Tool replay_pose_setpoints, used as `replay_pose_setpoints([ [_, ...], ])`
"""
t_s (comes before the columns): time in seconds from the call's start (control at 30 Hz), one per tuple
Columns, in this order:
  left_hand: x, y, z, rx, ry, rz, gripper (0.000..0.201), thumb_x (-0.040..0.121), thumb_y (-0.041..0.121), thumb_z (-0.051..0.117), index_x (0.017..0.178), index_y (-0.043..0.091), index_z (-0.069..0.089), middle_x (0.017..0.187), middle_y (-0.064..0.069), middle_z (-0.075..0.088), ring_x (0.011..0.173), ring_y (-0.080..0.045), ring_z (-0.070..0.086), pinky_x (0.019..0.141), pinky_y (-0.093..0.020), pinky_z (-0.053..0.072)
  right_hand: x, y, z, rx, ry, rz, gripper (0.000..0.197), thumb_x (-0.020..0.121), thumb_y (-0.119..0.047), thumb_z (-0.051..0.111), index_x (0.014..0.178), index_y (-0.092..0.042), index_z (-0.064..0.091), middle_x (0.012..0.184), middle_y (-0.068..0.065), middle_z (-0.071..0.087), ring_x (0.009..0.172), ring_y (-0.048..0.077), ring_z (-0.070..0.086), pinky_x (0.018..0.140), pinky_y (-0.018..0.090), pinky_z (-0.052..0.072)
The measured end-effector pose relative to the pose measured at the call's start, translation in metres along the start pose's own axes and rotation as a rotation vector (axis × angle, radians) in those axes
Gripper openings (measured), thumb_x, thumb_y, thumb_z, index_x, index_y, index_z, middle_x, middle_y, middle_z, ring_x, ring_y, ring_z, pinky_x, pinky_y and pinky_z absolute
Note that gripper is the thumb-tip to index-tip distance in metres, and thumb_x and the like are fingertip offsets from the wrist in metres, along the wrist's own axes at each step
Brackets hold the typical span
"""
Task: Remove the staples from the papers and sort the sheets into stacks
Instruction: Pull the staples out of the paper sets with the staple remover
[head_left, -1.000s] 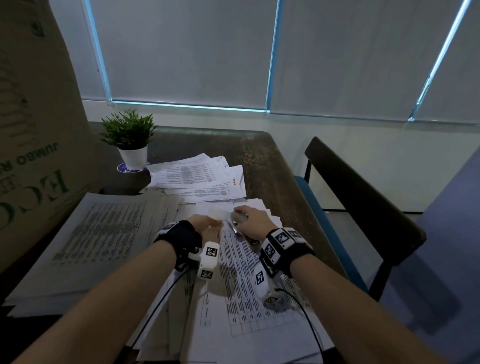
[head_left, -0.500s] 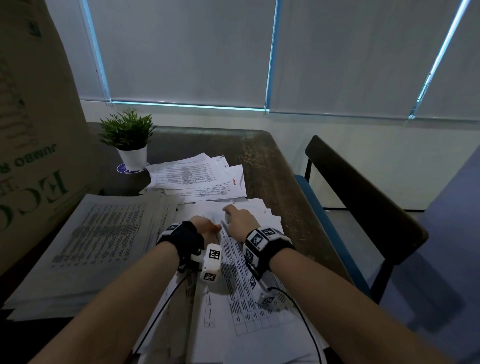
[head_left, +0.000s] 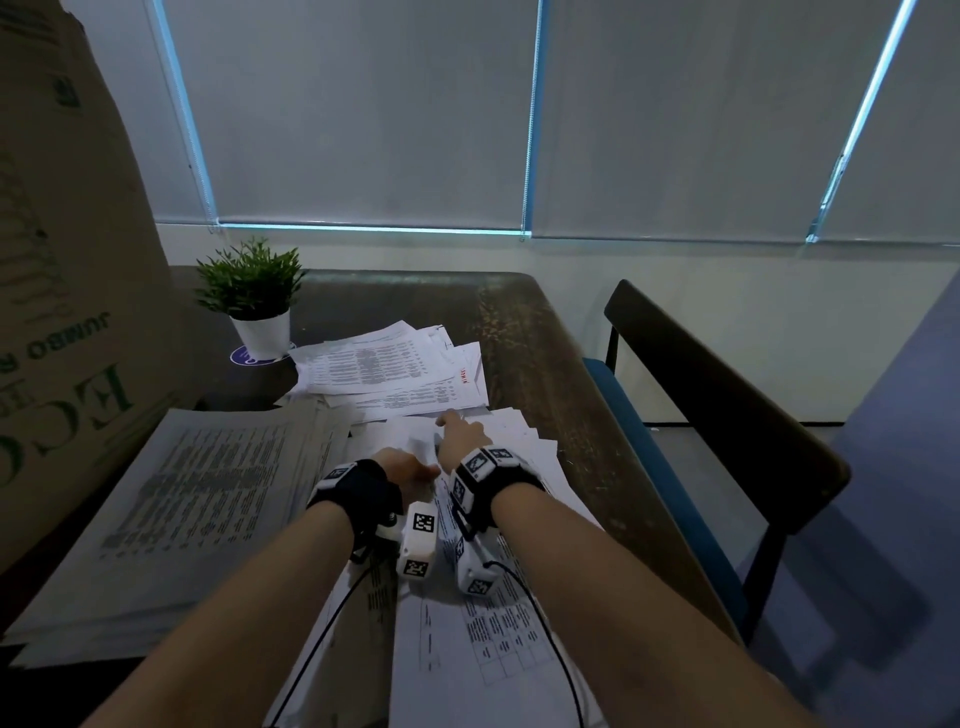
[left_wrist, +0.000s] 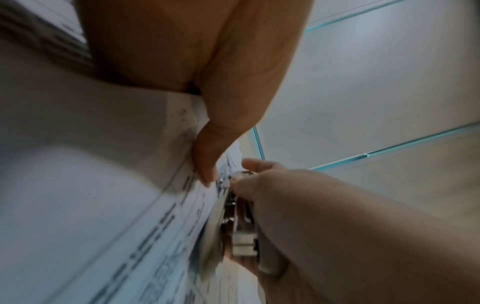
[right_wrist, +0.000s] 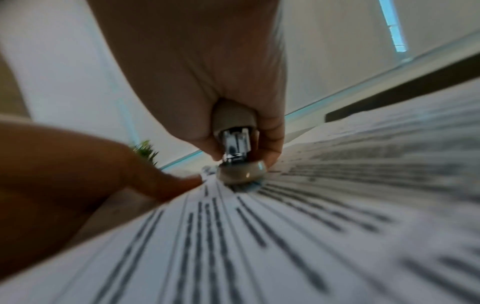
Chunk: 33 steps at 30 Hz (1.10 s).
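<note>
A stapled set of printed papers (head_left: 493, 623) lies on the table in front of me. My left hand (head_left: 408, 470) pinches its far corner, with the thumb (left_wrist: 207, 164) on top of the sheet (left_wrist: 168, 226). Just right of it, my right hand (head_left: 465, 434) grips a beige and metal staple remover (right_wrist: 236, 142). The tool's nose rests on the paper (right_wrist: 285, 226) beside the left fingertip (right_wrist: 168, 183). From the left wrist the remover (left_wrist: 241, 236) shows edge-on under the right hand (left_wrist: 285, 195). I cannot make out the staple itself.
A thick stack of printed sheets (head_left: 197, 499) lies at the left, and a looser pile (head_left: 384, 364) lies beyond my hands. A small potted plant (head_left: 254, 301) and a tall cardboard box (head_left: 62, 312) stand at the left. A dark chair (head_left: 727, 415) stands by the table's right edge (head_left: 587, 415).
My right hand has slid left and forward to meet the left hand, and the remover now lies hidden under it in the head view. The left hand has stayed on the corner.
</note>
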<state>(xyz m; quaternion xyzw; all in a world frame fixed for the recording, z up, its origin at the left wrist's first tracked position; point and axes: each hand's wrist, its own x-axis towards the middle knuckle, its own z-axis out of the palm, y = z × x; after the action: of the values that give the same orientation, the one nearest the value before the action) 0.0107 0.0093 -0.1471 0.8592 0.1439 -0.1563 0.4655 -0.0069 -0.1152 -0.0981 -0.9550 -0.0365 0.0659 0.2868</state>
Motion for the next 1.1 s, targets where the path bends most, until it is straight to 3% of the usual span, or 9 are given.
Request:
replay_pose_setpoints([
  [0.13, -0.029, 0.012, -0.001, 0.097, 0.033, -0.013, 0.053, 0.085, 0.029, 0.066, 0.123, -0.006, 0.055, 0.125, -0.021, 0.059, 0.117, -0.034, 0.056, 0.096, -0.035, 0.046, -0.003, 0.008, -0.002, 0.168, 0.096, -0.001, 0.006, 0.097, -0.012, 0.038, 0.1, -0.017, 0.04, 0.103, 0.018, 0.054, 0.099, 0.038, 0.058, 0.083, 0.045, 0.048],
  [0.3, -0.032, 0.016, -0.003, 0.043, 0.052, -0.021, 0.05, 0.085, 0.027, 0.068, 0.121, -0.005, 0.057, 0.125, -0.02, 0.058, 0.118, -0.034, 0.055, 0.097, -0.037, 0.045, -0.007, 0.038, -0.005, 0.315, 0.268, 0.147, 0.019, 0.09, -0.006, 0.041, 0.085, -0.018, 0.054, 0.1, 0.011, 0.063, 0.096, 0.035, 0.059, 0.08, 0.039, 0.052],
  [0.47, -0.044, 0.021, -0.016, -0.213, -0.084, -0.016, 0.007, 0.084, 0.002, 0.06, 0.085, 0.003, 0.053, 0.082, -0.017, 0.055, 0.07, -0.031, 0.055, 0.072, -0.04, 0.048, -0.014, 0.073, -0.021, 0.424, 0.356, 0.327, 0.031, 0.099, -0.014, 0.043, 0.124, -0.019, 0.06, 0.13, 0.017, 0.054, 0.111, 0.034, 0.056, 0.083, 0.033, 0.046],
  [0.6, -0.057, 0.022, -0.023, -0.04, 0.187, 0.17, 0.026, 0.081, -0.004, 0.059, 0.102, 0.008, 0.05, 0.092, -0.012, 0.05, 0.081, -0.028, 0.054, 0.064, -0.036, 0.051, -0.015, 0.094, -0.032, 0.573, 0.429, 0.444, 0.041, 0.103, -0.015, 0.04, 0.144, -0.017, 0.047, 0.148, 0.016, 0.042, 0.128, 0.034, 0.045, 0.1, 0.036, 0.039],
  [0.7, -0.081, 0.025, -0.017, 0.107, 0.202, 0.378, 0.025, 0.086, 0.007, 0.059, 0.109, 0.013, 0.055, 0.099, -0.008, 0.051, 0.073, -0.017, 0.053, 0.055, -0.025, 0.05, -0.017, 0.097, -0.03, 0.72, 0.473, 0.438, 0.046, 0.103, -0.015, 0.039, 0.149, -0.02, 0.04, 0.152, 0.012, 0.04, 0.13, 0.036, 0.045, 0.106, 0.038, 0.037],
  [0.83, -0.097, 0.039, -0.01, 0.232, 0.149, 0.563, 0.047, 0.093, 0.019, 0.052, 0.136, 0.022, 0.034, 0.115, -0.008, 0.053, 0.096, -0.023, 0.054, 0.071, -0.023, 0.041, -0.022, 0.096, -0.016, 0.862, 0.536, 0.353, 0.045, 0.104, -0.011, 0.036, 0.146, -0.026, 0.042, 0.151, 0.009, 0.041, 0.136, 0.034, 0.04, 0.111, 0.041, 0.035],
  [0.9, -0.097, 0.045, -0.009, 0.377, 0.139, 0.569, 0.038, 0.098, 0.02, 0.041, 0.136, 0.019, 0.04, 0.13, -0.009, 0.053, 0.11, -0.025, 0.052, 0.084, -0.026, 0.038, -0.025, 0.096, -0.012, 0.915, 0.544, 0.34, 0.044, 0.104, -0.011, 0.037, 0.143, -0.03, 0.045, 0.15, 0.009, 0.044, 0.137, 0.034, 0.04, 0.113, 0.044, 0.036],
  [1.03, -0.092, 0.048, -0.011, 0.298, 0.197, 0.558, 0.038, 0.101, 0.016, 0.027, 0.132, 0.018, 0.049, 0.114, -0.011, 0.062, 0.092, -0.02, 0.058, 0.078, -0.022, 0.039, -0.028, 0.096, -0.01, 0.96, 0.549, 0.295, 0.042, 0.103, -0.014, 0.041, 0.139, -0.034, 0.048, 0.151, 0.001, 0.044, 0.138, 0.029, 0.041, 0.114, 0.045, 0.035],
  [1.1, -0.085, 0.05, -0.015, 0.253, 0.187, 0.524, 0.038, 0.1, 0.012, 0.03, 0.122, 0.015, 0.06, 0.124, -0.008, 0.06, 0.108, -0.022, 0.056, 0.087, -0.023, 0.039, -0.029, 0.096, -0.01, 0.97, 0.553, 0.287, 0.041, 0.103, -0.014, 0.041, 0.138, -0.036, 0.049, 0.15, 0.0, 0.044, 0.138, 0.028, 0.042, 0.114, 0.045, 0.036],
])
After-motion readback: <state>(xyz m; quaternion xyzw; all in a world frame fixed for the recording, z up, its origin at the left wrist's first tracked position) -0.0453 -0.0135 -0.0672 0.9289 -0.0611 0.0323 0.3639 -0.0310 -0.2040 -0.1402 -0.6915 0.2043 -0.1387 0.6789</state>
